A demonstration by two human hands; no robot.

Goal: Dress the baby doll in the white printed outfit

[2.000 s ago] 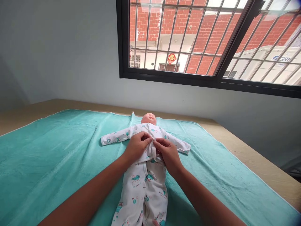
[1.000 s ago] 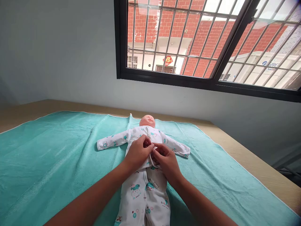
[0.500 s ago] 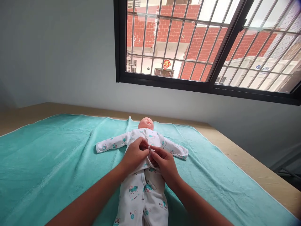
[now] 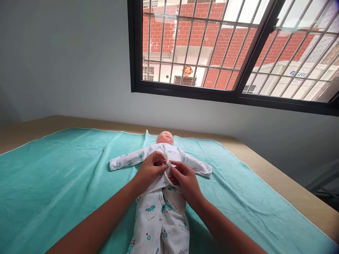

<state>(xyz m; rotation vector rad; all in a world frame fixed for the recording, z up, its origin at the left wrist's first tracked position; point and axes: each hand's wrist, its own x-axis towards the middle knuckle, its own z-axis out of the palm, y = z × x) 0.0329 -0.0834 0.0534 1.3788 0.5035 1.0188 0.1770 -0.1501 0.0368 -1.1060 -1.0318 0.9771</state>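
Note:
A baby doll (image 4: 164, 137) lies on its back on a turquoise blanket (image 4: 66, 176), its head away from me. It wears a white printed baby shirt (image 4: 134, 157) with the sleeves spread out, and matching trousers (image 4: 150, 215). My left hand (image 4: 152, 169) pinches the shirt's front edge at the belly between thumb and fingers. Opposite it, my right hand (image 4: 186, 180) pinches the other side of the same front opening. A small pale button (image 4: 168, 163) shows between the fingertips. Another button (image 4: 166, 152) sits higher on the chest.
The blanket covers most of a wooden table (image 4: 254, 160), whose bare edge shows at the back and right. Behind it stands a grey-white wall (image 4: 66, 63) with a black-framed, barred window (image 4: 185, 92).
The button between my fingertips now shows more plainly. My left hand has shifted slightly up and left, and both hands keep their pinch on the shirt.

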